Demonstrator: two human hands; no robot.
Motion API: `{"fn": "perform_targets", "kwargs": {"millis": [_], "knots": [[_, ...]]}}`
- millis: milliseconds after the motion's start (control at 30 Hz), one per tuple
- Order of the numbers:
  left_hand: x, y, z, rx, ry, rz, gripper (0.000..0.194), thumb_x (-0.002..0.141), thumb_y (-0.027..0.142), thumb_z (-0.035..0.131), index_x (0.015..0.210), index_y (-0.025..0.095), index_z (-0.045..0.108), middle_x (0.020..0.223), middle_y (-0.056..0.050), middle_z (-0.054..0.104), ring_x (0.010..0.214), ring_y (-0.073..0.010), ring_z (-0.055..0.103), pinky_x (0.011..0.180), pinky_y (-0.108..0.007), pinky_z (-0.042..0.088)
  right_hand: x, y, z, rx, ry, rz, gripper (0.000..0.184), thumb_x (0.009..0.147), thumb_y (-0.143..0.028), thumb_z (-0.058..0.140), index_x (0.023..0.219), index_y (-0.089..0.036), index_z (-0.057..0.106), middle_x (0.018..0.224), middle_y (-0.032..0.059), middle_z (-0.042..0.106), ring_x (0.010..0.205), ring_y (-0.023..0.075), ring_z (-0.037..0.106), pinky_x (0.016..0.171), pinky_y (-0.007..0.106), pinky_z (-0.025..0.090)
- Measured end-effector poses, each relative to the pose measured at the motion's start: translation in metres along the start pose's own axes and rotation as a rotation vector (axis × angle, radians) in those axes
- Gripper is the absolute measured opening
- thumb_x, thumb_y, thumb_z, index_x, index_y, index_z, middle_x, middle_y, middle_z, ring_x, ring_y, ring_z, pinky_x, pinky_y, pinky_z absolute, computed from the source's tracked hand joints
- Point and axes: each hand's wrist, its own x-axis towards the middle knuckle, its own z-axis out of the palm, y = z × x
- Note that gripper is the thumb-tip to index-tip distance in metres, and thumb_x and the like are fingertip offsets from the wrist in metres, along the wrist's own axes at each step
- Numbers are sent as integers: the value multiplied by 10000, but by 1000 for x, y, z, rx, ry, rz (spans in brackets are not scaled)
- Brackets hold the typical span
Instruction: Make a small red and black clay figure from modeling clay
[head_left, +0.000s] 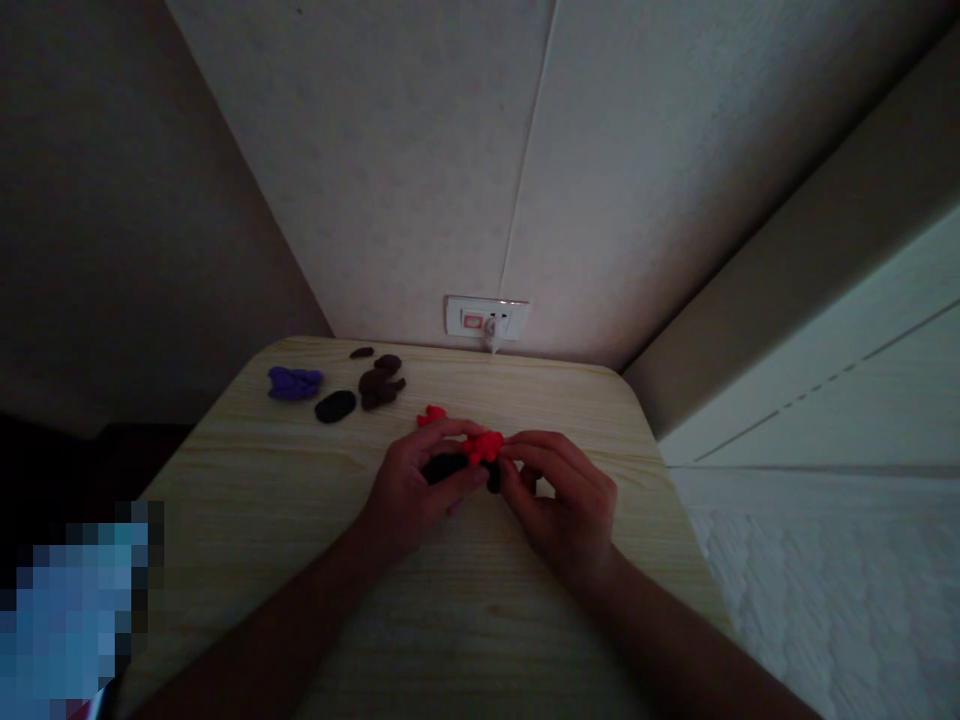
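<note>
A small, lumpy red piece of modelling clay [484, 447] is held up between my two hands above the table. My left hand [409, 480] is closed on it from the left, thumb below and fingers above. From the right, my right hand [562, 490] pinches its edge with thumb and fingertips. Dark clay [444, 468] shows behind my left thumb and just under the red piece; whether it is one piece or joined to the red I cannot tell. Another red clay lump [431, 414] lies just beyond my left fingers, partly hidden by them.
On the light wooden table [480, 620], purple clay [294, 383], a flat black clay oval [335, 406] and several brown clay pieces [379, 387] lie at the far left. A wall socket [486, 318] with a plug sits behind the table. A blurred-out bluish patch [67, 610] is at lower left.
</note>
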Motion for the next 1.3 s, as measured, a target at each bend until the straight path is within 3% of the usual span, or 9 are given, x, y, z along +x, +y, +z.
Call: {"fn": "perform_targets", "kwargs": {"millis": [267, 1000, 1300], "knots": [[0, -4, -1, 39, 1, 0, 388, 776, 278, 815, 1113, 195, 644, 775, -5, 730, 436, -66, 511, 399, -183, 420, 3, 3, -2, 8, -19, -3, 140, 901, -82, 677, 975, -189, 727, 949, 80, 726, 588, 105, 606, 528, 243, 548], [0, -5, 0, -8, 4, 15, 374, 772, 237, 827, 1084, 210, 623, 701, 29, 693, 410, -60, 504, 379, -167, 417, 3, 3, -3, 17, 7, -51, 201, 876, -28, 685, 999, -182, 726, 960, 80, 689, 626, 111, 602, 542, 247, 544], [0, -3, 0, 7, 1, 8, 364, 768, 262, 832, 1071, 199, 640, 758, -7, 732, 418, -66, 515, 385, -177, 432, 1, 2, -2, 2, 27, -17, 194, 873, -56, 711, 1000, -199, 742, 1115, 95, 612, 641, 100, 548, 542, 284, 514]]}}
